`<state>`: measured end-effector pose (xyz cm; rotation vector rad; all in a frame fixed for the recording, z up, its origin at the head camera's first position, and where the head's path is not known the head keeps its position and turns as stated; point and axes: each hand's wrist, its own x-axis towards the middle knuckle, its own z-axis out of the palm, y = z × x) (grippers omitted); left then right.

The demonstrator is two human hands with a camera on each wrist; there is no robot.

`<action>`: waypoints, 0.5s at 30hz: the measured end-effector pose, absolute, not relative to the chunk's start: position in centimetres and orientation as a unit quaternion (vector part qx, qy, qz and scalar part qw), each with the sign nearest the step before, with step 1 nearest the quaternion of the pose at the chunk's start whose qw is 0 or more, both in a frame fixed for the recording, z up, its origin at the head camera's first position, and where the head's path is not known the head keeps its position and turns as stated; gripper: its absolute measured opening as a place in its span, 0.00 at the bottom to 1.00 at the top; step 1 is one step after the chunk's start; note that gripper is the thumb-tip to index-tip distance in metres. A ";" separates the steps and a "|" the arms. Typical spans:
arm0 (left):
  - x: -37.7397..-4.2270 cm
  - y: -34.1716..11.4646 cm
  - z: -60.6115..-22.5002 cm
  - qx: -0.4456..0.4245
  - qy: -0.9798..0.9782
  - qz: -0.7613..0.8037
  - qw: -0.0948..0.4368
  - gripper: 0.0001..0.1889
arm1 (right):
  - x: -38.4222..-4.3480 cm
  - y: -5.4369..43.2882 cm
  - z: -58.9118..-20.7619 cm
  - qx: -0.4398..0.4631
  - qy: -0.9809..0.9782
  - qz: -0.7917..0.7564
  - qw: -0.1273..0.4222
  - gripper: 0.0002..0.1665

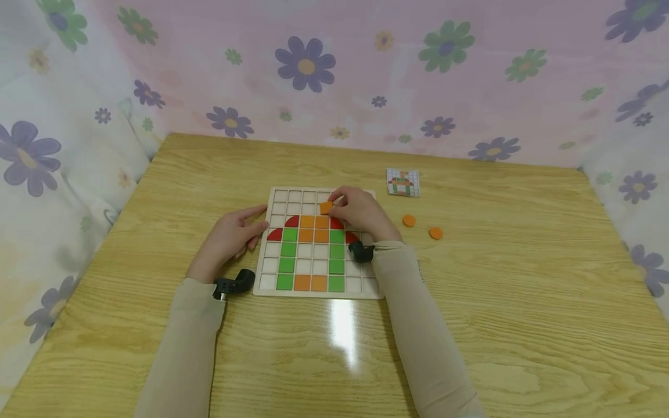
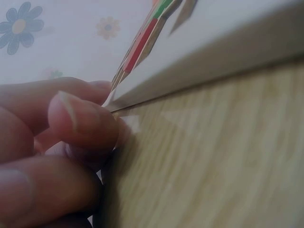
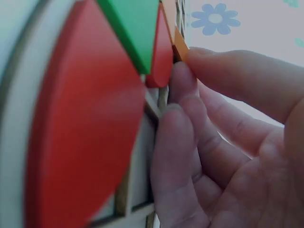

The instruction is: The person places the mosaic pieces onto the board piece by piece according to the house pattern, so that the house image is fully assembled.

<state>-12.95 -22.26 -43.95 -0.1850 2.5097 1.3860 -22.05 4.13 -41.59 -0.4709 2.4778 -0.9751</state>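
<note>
A wooden grid board (image 1: 313,295) lies on the table, partly filled with green squares (image 1: 287,249), orange squares (image 1: 306,222) and red quarter-round tiles (image 1: 274,235). Over its upper middle, my right hand (image 1: 360,212) pinches an orange square tile (image 1: 326,208) between thumb and fingers. In the right wrist view, that tile (image 3: 180,45) shows only as a thin edge, close to the board's surface. My left hand (image 1: 227,235) touches the board's left edge with relaxed fingers. The right hand and forearm hide some cells at the board's right side.
Two orange round tiles (image 1: 409,220) (image 1: 436,233) lie on the table right of the board. A small printed card (image 1: 403,182) with a coloured grid picture lies behind them. Flowered cloth (image 1: 355,69) stands along the table's back and sides.
</note>
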 end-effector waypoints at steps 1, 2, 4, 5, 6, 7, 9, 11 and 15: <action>-13.0 -22.2 -43.9 -0.065 0.865 0.479 0.133 0.27 | -22.0 4.1 -41.6 -0.171 0.897 -0.347 0.215 0.15; -12.9 -22.2 -43.9 -0.066 0.865 0.479 0.131 0.27 | -22.0 4.0 -41.5 -0.173 0.899 -0.342 0.213 0.15; -12.9 -22.2 -43.9 -0.066 0.866 0.478 0.131 0.27 | -21.9 3.9 -41.4 -0.175 0.905 -0.328 0.207 0.15; -12.9 -22.2 -43.9 -0.067 0.866 0.478 0.129 0.27 | -21.9 3.8 -41.4 -0.177 0.907 -0.322 0.205 0.15; -12.9 -22.2 -43.8 -0.066 0.866 0.478 0.130 0.27 | -21.9 3.7 -41.4 -0.178 0.910 -0.316 0.202 0.14; -12.9 -22.2 -43.8 -0.066 0.866 0.478 0.130 0.27 | -21.9 3.7 -41.4 -0.179 0.912 -0.311 0.201 0.14; -12.9 -22.2 -43.8 -0.066 0.866 0.479 0.129 0.27 | -21.8 3.6 -41.4 -0.176 0.914 -0.305 0.200 0.13; -12.9 -22.2 -43.7 -0.069 0.866 0.479 0.129 0.27 | -21.9 3.5 -41.4 -0.174 0.916 -0.301 0.199 0.13; -12.9 -22.2 -43.7 -0.073 0.865 0.478 0.131 0.26 | -21.9 3.3 -41.6 -0.173 0.920 -0.298 0.190 0.13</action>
